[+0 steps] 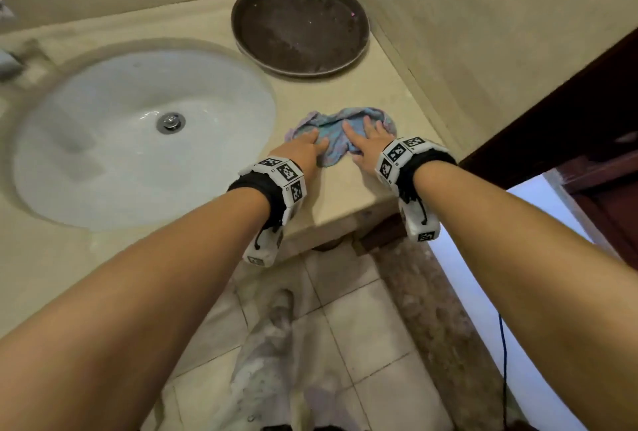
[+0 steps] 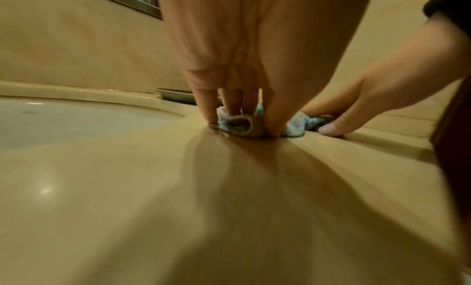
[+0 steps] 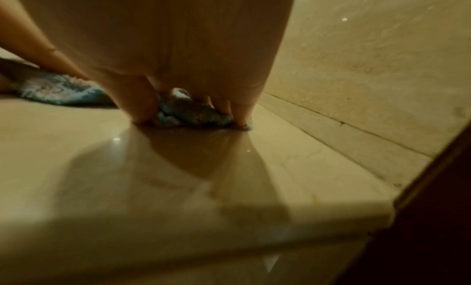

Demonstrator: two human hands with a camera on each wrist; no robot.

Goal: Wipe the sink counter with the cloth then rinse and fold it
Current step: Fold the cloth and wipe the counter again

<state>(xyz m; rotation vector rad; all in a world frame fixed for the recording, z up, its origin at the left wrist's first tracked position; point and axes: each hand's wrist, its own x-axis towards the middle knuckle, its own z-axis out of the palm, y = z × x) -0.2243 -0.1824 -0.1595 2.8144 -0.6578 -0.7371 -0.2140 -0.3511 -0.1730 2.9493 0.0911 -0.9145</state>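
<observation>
A crumpled blue and pink cloth (image 1: 336, 127) lies on the beige counter (image 1: 345, 192), right of the white sink (image 1: 103, 161). My left hand (image 1: 316, 142) is on the cloth's left end. In the left wrist view its fingers and thumb pinch a rolled edge of the cloth (image 2: 237, 125) against the counter. My right hand (image 1: 366, 135) rests on the cloth's right part with its fingers spread and fairly straight. In the right wrist view the cloth (image 3: 188, 112) is bunched under the arched palm, and the thumb (image 3: 139, 110) touches the counter.
A dark round tray (image 1: 300, 27) sits in the back corner of the counter. The side wall (image 1: 483, 51) runs close to the right hand, with a dark wooden door frame (image 1: 559, 113) beyond. The counter's front edge (image 1: 331, 223) lies just below both wrists. The faucet (image 1: 10, 61) is at far left.
</observation>
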